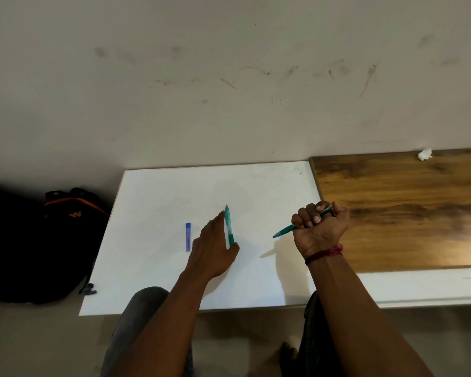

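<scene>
Left hand (215, 246) is laid on the white surface (161, 191) with its fingers straight and close together. A first green pen (229, 227) is touched by it. The pen is lying flat just at 3 o'clock of the fingers, and its near end is met by the thumb. The pen is pointed towards 12 o'clock.

The right hand (320, 227) is found at 3 o'clock of the left hand, well apart from it. It is closed in a tight fist, and a second green pen (286, 229) is gripped inside it. The tip of this pen is stuck out of the fist towards 8 o'clock, and the other end is seen between the fingers at 2 o'clock. A red thread (324, 254) is tied round the right wrist.

A small blue stick (188, 237) is laid flat at 9 o'clock of the left hand, near it but not touched. It is pointed towards 12 o'clock too.

A brown wooden surface (405, 208) is set at 3 o'clock of the white one, edge to edge. A little ball of white paper (424, 154) is seen on it, far off at 1 o'clock, by the wall. A black bag with orange trim (74, 240) is stood on the floor at 9 o'clock of the white surface. A knee in grey cloth (144, 303) is seen at 6 o'clock, under the left arm
</scene>
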